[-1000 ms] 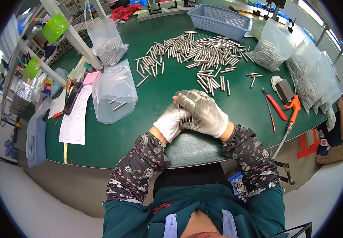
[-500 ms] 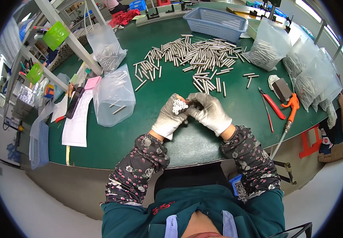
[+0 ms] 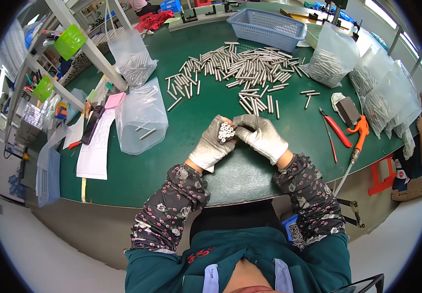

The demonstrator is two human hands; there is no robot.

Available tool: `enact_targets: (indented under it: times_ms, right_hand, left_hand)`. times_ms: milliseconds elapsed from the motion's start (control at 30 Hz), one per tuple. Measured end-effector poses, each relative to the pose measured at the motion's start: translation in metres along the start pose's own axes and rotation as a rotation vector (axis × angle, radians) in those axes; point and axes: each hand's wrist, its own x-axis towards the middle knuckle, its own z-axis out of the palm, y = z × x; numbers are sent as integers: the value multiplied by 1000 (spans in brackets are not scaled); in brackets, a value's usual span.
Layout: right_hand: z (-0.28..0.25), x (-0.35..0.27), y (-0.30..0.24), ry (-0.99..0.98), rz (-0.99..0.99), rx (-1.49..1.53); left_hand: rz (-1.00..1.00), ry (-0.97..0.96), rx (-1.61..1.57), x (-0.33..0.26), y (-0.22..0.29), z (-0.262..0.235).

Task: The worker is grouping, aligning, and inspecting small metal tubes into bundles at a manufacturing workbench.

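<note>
A bundle of metal pins (image 3: 226,131), round pale ends turned up, is held in my left hand (image 3: 210,149), which wears a white work glove with grey, soiled fingers. My right hand (image 3: 263,139), gloved the same way, is closed with its fingertips against the right side of the bundle. Whatever lies between those fingertips is hidden. Both hands hover over the near middle of the green table (image 3: 181,127). Beyond them spreads a large pile of loose, shiny metal pins (image 3: 240,66), a few strays lying nearest my right hand.
Left stand clear plastic bags (image 3: 140,119) with pins, beside paper sheets (image 3: 94,151). A blue basket (image 3: 267,30) is at the back. Right are red-handled pliers (image 3: 338,129), an orange air gun (image 3: 361,127), a dark block (image 3: 348,111) and filled bags (image 3: 333,58).
Both hands have shifted slightly right with the bundle. The bundle's ends are tilted a little differently, and the right fingers have moved along its side. The pile looks the same.
</note>
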Motion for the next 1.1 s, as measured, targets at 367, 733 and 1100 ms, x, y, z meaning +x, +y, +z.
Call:
enact_targets:
  times_ms: [367, 733, 1100]
  right_hand:
    - [2, 2, 8, -76, -196, 23]
    - [-4, 3, 4, -154, -355, -98]
    - [-5, 8, 2, -190, -288, -260]
  left_hand:
    - [98, -80, -9, 2, -10, -1]
    - [24, -104, 110, 2, 3, -3]
    - [21, -193, 59, 4, 6, -5]
